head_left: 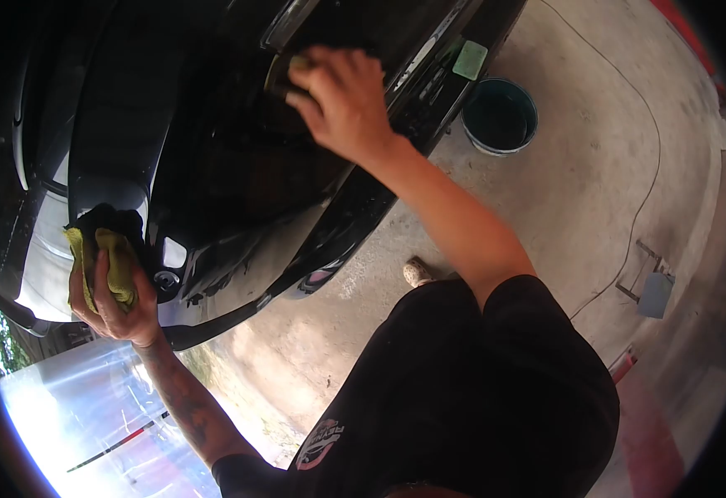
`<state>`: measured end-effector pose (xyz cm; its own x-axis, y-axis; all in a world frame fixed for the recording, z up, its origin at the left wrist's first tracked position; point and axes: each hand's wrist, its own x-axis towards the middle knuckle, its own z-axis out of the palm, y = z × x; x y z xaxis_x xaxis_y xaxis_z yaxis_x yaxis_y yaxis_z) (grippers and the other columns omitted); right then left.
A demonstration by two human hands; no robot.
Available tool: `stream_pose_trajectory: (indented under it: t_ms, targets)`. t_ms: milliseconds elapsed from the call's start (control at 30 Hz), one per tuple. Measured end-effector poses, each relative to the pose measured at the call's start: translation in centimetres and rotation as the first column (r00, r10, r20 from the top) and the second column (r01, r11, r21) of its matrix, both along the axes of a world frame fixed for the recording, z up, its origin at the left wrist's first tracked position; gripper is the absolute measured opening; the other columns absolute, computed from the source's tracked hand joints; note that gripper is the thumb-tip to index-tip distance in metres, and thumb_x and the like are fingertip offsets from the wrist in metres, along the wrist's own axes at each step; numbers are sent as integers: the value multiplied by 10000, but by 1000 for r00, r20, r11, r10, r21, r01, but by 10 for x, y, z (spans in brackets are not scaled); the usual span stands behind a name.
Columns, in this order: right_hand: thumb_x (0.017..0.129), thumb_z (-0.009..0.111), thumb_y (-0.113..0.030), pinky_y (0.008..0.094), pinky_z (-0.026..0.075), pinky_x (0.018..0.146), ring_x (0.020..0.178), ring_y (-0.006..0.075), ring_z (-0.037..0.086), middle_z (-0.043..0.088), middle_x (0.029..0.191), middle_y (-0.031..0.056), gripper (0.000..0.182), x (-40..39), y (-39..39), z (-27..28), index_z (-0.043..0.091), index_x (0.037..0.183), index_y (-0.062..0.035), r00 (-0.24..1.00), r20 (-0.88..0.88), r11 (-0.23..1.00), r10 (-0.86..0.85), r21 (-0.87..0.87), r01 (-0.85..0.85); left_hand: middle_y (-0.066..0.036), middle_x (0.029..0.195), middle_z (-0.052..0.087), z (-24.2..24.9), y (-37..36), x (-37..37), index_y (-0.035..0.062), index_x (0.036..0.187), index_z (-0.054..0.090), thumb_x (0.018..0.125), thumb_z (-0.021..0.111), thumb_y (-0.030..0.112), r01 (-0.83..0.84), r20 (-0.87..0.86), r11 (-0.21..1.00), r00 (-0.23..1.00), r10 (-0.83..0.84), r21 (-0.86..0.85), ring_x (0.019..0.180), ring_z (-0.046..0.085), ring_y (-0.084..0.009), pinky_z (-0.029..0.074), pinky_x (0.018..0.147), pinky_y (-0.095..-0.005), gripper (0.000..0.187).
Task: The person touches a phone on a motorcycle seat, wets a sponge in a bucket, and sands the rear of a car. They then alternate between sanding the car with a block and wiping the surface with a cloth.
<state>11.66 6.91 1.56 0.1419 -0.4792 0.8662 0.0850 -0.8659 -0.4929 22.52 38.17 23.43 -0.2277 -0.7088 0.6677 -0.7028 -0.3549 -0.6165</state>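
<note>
My left hand (118, 303) is closed around a yellow-green cloth (114, 270), which rests against the black car (114, 158) beside a dark patch on its bodywork. Farther up, my right hand (346, 100) lies over a dark, glossy panel with its fingers curled. A small yellowish bit of something (299, 63) shows at those fingertips, too little of it visible to name. A pale green rectangular block (470, 60) sits on the car's edge, to the right of my right hand and apart from it.
A dark bucket of liquid (501, 116) stands on the concrete floor (579, 166) close to the car. A thin cable (655, 124) runs across the floor. Farther right is a small grey, flat-topped object with a metal frame (655, 295). Shiny clear sheeting (72, 415) is at lower left.
</note>
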Motion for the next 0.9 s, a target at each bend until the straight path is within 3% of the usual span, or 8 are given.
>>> stream_pose_trajectory:
  t_ms: [100,300,400,500,567,667,800,900]
  targets:
    - [735,880,-182,475,430,884,1062,278,597,648,1229,29,393,-5,12,-15,709,1089,-186,996,-68,974,52,-215,-66,-174,1207,684,-1,-1,0,70,1150,785,876,821,228,-7,13,1000,1000,7,-5,1050,697,-356,579,870,-456,318]
    - [776,856,-200,489,418,917,1082,269,594,640,1253,1,355,3,-20,-7,715,1103,-208,999,-10,996,-53,-68,52,-167,1203,683,2,2,-1,71,1145,786,867,835,222,-8,6,1000,1000,8,9,1051,698,-347,578,871,-457,320]
    - [816,820,-222,504,435,961,1091,255,606,640,1249,-8,303,-10,7,-21,713,1099,-227,989,-149,978,12,-205,-43,-166,1211,678,1,0,-2,68,1146,784,865,836,214,-12,5,1000,1000,12,9,1060,695,-343,575,876,-455,321]
    - [827,812,-227,515,438,977,1075,247,616,644,1240,-14,282,-6,3,-26,710,1090,-233,992,-118,947,50,-308,-85,-167,1206,683,0,-1,-3,53,1143,779,849,836,162,-12,-5,1000,1000,12,3,1063,694,-342,577,887,-453,318]
    - [805,833,-225,506,439,957,1058,244,621,648,1233,1,309,-6,-4,-20,698,1082,-226,996,-87,983,15,-182,-31,-169,1178,700,0,-1,-6,30,1123,777,818,842,67,-11,-23,1000,1000,11,-3,1052,698,-343,586,901,-454,314]
    - [795,857,-239,509,436,930,1051,247,621,640,1231,20,351,-1,-3,-14,688,1101,-213,999,-35,998,-34,-45,32,-167,1187,689,1,2,-4,38,1130,779,813,844,79,-7,-27,1000,1000,7,12,1057,698,-342,588,903,-449,327]
    - [797,857,-253,506,423,931,1038,254,613,634,1230,21,360,-9,9,-30,688,1109,-196,991,-127,971,50,-226,-78,-165,1198,687,1,0,-3,44,1143,780,815,840,77,-10,-25,1000,1000,11,9,1060,699,-344,589,905,-448,335]
    - [793,863,-257,499,421,925,1040,256,611,638,1228,22,358,-9,-12,-19,691,1100,-193,993,-120,984,-7,-175,-15,-161,1192,690,0,-1,-4,47,1147,781,815,842,76,5,-34,1000,999,-5,4,1057,700,-342,590,901,-447,338]
